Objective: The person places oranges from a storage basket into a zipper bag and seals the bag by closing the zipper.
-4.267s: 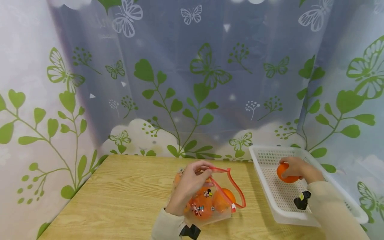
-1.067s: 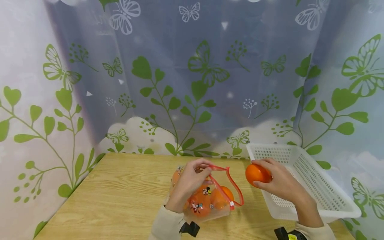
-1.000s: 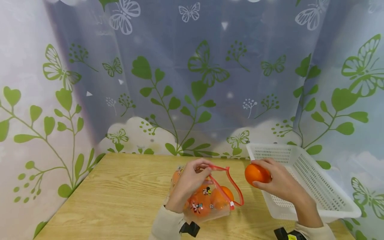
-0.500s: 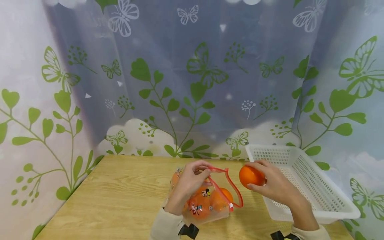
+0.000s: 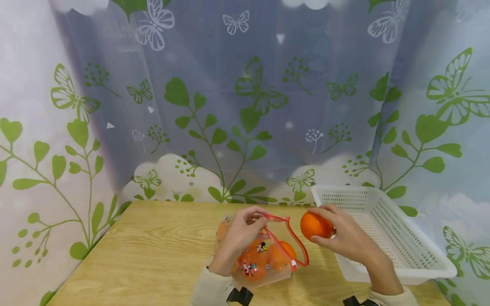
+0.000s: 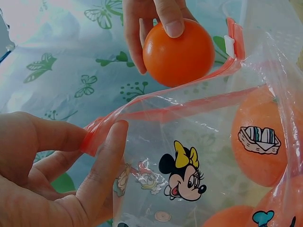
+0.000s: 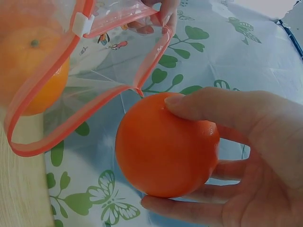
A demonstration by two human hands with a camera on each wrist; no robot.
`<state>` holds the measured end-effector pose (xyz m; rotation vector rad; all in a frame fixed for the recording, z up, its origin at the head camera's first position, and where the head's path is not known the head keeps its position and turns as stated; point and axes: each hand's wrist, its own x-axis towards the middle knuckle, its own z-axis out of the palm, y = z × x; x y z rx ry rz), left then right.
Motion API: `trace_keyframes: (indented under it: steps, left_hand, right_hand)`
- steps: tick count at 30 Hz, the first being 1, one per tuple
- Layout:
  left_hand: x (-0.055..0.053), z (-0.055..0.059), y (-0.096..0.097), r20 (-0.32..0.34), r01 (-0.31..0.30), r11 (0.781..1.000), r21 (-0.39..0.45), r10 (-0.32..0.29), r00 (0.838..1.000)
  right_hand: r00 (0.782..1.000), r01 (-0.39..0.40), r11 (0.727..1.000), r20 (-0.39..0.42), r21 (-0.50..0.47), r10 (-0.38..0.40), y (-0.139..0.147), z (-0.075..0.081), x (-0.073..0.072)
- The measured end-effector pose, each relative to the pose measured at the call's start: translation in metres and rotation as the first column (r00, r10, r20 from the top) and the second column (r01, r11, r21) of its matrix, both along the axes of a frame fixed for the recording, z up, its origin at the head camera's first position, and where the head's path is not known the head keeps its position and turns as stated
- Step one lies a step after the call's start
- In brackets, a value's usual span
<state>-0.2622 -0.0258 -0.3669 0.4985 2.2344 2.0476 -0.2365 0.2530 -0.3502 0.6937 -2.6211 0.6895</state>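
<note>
My left hand point(image 5: 243, 231) pinches the red-edged rim of a clear zip bag point(image 6: 142, 161) between thumb and fingers. Cartoon figures are printed on the bag, and its mouth gapes toward the right. Several oranges point(image 5: 254, 263) lie inside it, one orange point(image 7: 35, 71) close to the opening. A white slider point(image 7: 83, 24) sits on the red zip edge. My right hand point(image 5: 348, 233) grips another orange point(image 7: 165, 146) with thumb and fingertips, just right of the bag's mouth. In the left wrist view this orange point(image 6: 179, 54) shows beyond the zip edge.
A white perforated plastic basket point(image 5: 398, 229) stands at the right of the wooden table point(image 5: 160, 246), partly behind my right hand and forearm. Behind the table hangs a curtain point(image 5: 214, 106) printed with butterflies and leaves.
My right hand has lifted the orange out of the basket and brought it left to the bag's mouth, creeping closer over the last second. My left hand keeps its pinch on the rim.
</note>
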Motion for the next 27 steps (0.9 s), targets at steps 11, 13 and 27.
trace_keyframes:
  steps: [11,13,27]
  left_hand:
    - [0.0,0.0,-0.001,0.01,0.007,1.0,0.014,-0.007,1.0]
    - [0.0,0.0,-0.001,0.008,0.007,1.0,0.015,-0.007,1.0]
    - [0.0,-0.001,-0.001,0.002,0.013,1.0,0.01,-0.013,1.0]
  right_hand:
    - [0.999,-0.028,1.0,-0.023,0.002,0.028,-0.007,0.0,0.002]
    - [0.999,-0.027,1.0,-0.023,0.001,0.027,-0.009,-0.001,0.003]
    - [0.999,-0.052,0.999,-0.016,-0.004,0.052,-0.021,-0.003,0.006]
